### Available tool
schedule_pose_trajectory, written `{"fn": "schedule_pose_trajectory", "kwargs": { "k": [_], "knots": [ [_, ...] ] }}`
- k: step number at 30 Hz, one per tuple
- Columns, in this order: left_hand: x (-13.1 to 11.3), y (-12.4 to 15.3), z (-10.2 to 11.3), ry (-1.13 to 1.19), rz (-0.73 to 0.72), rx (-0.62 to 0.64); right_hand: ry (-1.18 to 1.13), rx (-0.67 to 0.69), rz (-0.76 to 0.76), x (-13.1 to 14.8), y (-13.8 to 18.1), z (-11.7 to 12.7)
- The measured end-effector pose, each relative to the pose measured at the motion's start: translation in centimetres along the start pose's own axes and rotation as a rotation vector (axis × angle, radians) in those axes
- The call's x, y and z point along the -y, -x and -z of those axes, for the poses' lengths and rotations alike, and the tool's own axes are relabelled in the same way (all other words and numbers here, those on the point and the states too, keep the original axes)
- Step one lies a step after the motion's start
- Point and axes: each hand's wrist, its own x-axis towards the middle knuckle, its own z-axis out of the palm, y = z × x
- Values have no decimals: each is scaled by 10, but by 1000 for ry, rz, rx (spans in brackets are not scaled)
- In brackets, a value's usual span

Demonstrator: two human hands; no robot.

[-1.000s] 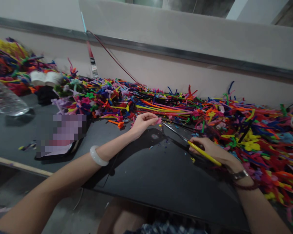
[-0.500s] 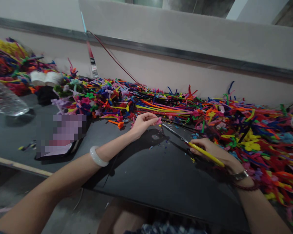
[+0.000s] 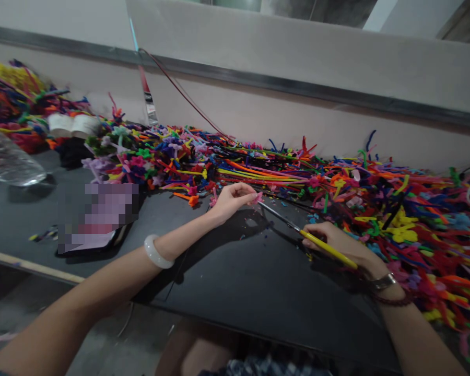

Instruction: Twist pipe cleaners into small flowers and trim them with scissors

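My left hand (image 3: 230, 201) pinches a small pink pipe-cleaner flower (image 3: 257, 198) between its fingertips, above the dark tabletop (image 3: 235, 282). My right hand (image 3: 332, 243) is shut around a pair of scissors (image 3: 297, 227) with yellow handles. Their thin metal blades point up and left, and their tips sit right beside the pink flower. A white bangle (image 3: 159, 251) circles my left wrist. A watch (image 3: 383, 282) and a dark beaded bracelet sit on my right wrist.
Heaps of multicoloured pipe cleaners and twisted flowers (image 3: 399, 224) line the wall and spread along the right side. A plastic bottle (image 3: 8, 162) lies at the left, near a pixelated flat object (image 3: 97, 219). A red cable (image 3: 180, 91) runs down the wall.
My left hand and the pink flower have shifted slightly right. The scissor tips now sit slightly lower, against the flower.
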Motion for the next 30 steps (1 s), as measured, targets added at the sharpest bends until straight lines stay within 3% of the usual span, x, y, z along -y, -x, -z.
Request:
{"fn": "schedule_pose_trajectory", "kwargs": {
  "k": [17, 30],
  "knots": [
    [1, -1, 0, -12, -22, -6, 32, -30, -30, -2, -1, -1],
    [0, 0, 1, -1, 10, -54, 269, -280, -5, -17, -3, -2]
  ]
}}
